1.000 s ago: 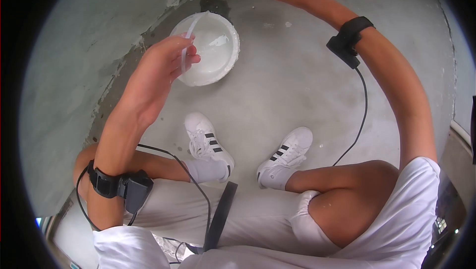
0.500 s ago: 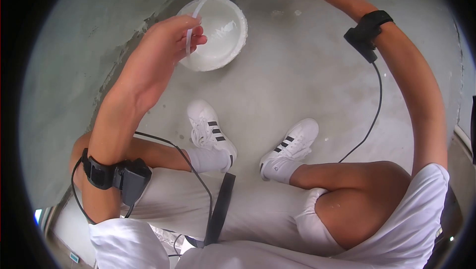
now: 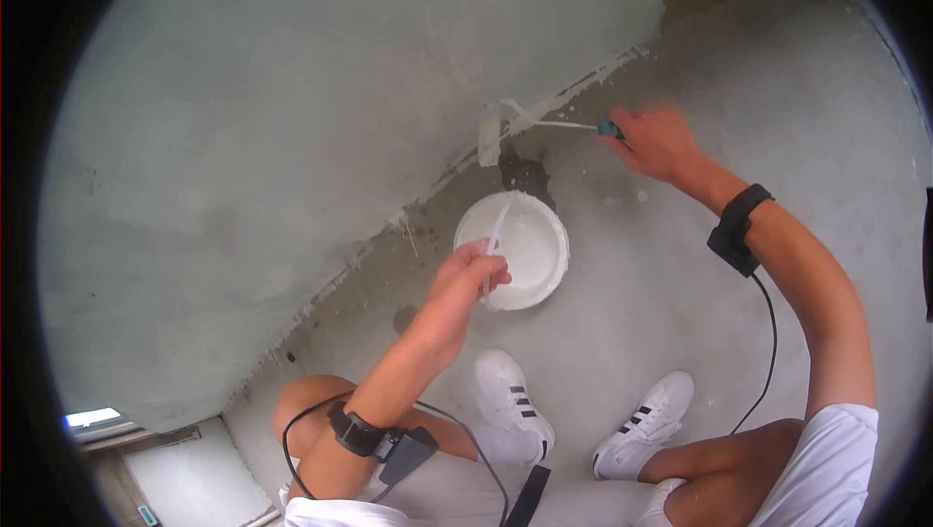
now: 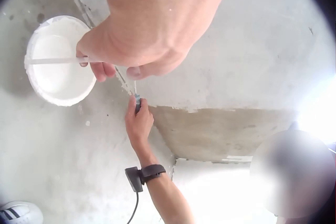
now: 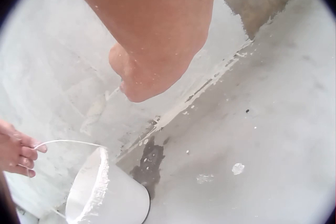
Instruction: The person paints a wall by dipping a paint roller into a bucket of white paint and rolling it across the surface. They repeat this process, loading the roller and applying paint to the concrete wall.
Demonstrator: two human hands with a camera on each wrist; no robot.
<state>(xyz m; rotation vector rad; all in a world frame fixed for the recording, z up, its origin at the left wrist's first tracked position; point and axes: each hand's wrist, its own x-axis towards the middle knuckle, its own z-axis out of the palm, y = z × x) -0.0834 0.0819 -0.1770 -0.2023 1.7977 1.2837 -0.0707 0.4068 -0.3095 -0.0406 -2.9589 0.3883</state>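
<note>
A white plastic bucket (image 3: 556,269) holds white paint (image 3: 530,260) and stands on the floor by the wall's base. My left hand (image 3: 466,279) holds its pale bail handle (image 3: 500,221) with bent fingers, over the bucket's near left side. Farther forward, my right hand (image 3: 661,143) grips the blue handle (image 3: 608,129) of a paint roller. The roller's thin white frame (image 3: 564,124) runs left to its pale sleeve (image 3: 489,135), which lies against the lower wall. In the right wrist view, the back of the right hand (image 5: 157,71) hides the grip.
A grey-green wall (image 3: 292,138) meets the concrete floor (image 3: 632,284) along a paint-spattered edge. A dark wet patch (image 3: 525,175) lies just behind the bucket. My white shoes (image 3: 510,401) are close in front of it. A black cable (image 3: 775,333) trails from the right wrist strap.
The head view has swung up and left, bringing the wall and roller into sight. My left hand keeps hold of the bail, and the right hand is fully in view again.
</note>
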